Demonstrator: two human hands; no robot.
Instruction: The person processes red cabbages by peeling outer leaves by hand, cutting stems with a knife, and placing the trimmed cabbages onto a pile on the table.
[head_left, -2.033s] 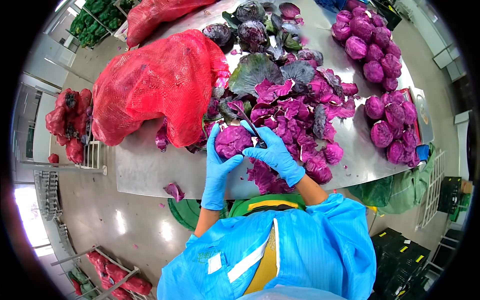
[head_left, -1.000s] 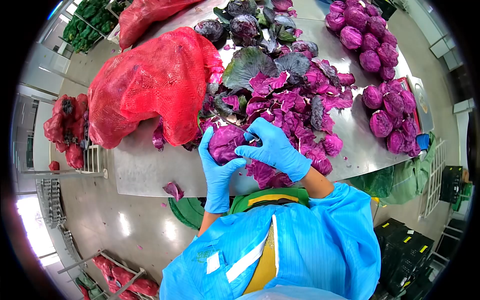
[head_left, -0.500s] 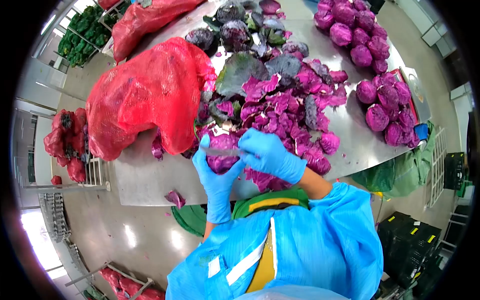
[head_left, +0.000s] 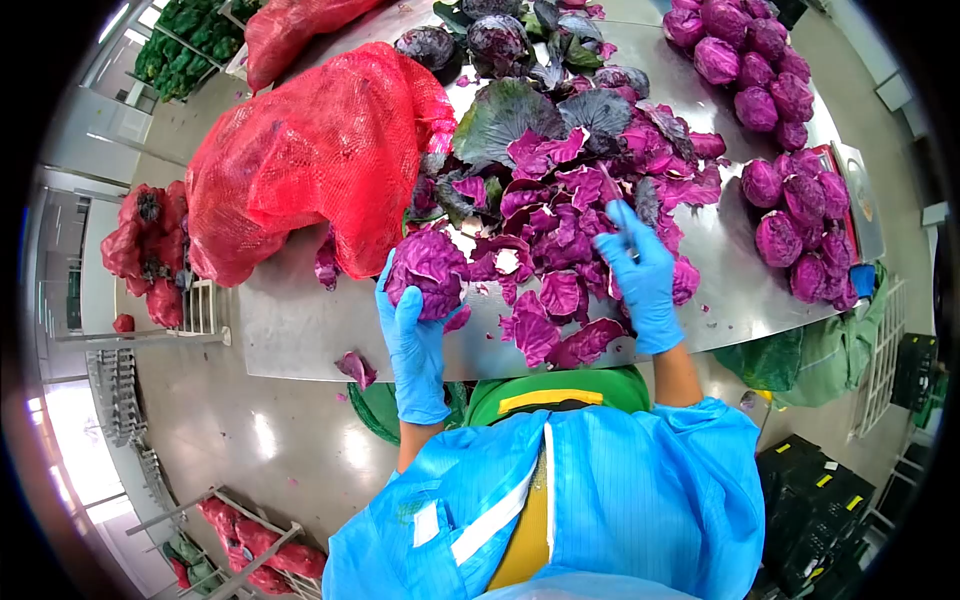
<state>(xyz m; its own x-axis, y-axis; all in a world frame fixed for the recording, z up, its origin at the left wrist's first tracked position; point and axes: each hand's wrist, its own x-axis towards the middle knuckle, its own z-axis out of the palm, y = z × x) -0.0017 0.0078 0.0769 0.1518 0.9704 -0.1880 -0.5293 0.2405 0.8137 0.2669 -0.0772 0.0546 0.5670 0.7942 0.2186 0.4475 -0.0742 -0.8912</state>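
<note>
Head | left hand (head_left: 414,345) holds cabbage (head_left: 427,268) | right hand (head_left: 648,285) holds knife (head_left: 632,254) | mesh sack (head_left: 310,160) (contents unclear)

The purple cabbage (head_left: 428,270) partly hides the left hand (head_left: 416,350).

One counter (head_left: 290,335) carries two red mesh sacks (head_left: 310,160), two clusters of bright-purple cabbages (head_left: 804,200), at least three dark cabbages (head_left: 497,38) and uncountable leaves (head_left: 565,230). Two gloved hands (head_left: 412,340) hold one single cabbage (head_left: 427,268) and one blurred knife (head_left: 609,187).
</note>
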